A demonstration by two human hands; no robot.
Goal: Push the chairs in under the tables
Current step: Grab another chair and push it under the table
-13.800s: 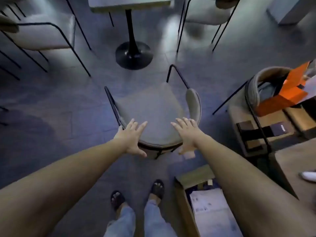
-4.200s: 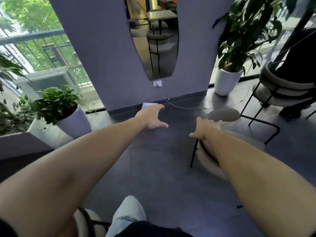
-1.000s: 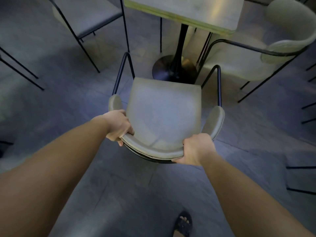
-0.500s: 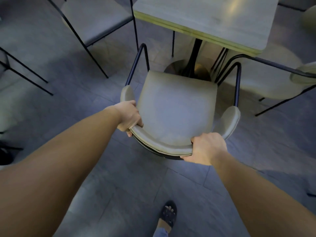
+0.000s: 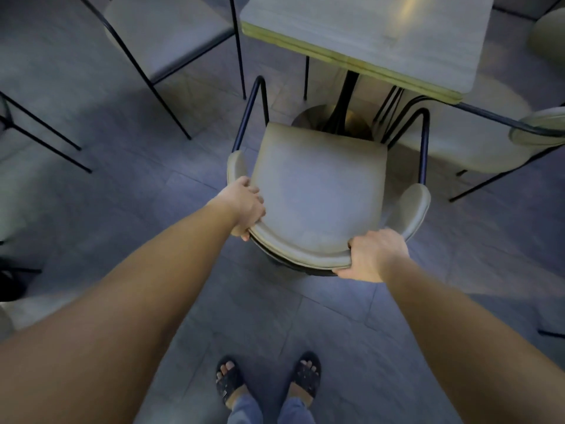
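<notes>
A beige padded chair (image 5: 318, 191) with black metal legs and a curved backrest stands in front of me, facing a square pale-topped table (image 5: 376, 35) on a black pedestal. My left hand (image 5: 246, 206) grips the left end of the backrest. My right hand (image 5: 374, 255) grips the backrest's right side. The seat's front edge sits close to the pedestal base, just short of the table's near edge.
A second beige chair (image 5: 477, 139) stands at the table's right side. Another chair (image 5: 162, 29) stands upper left, with thin black legs of more furniture at the left edge. My sandalled feet (image 5: 266, 381) are on grey floor tiles behind the chair.
Over the last second the chair has slid forward toward the table, its front now near the pedestal. Both hands keep the same grip. Both my feet are now in view.
</notes>
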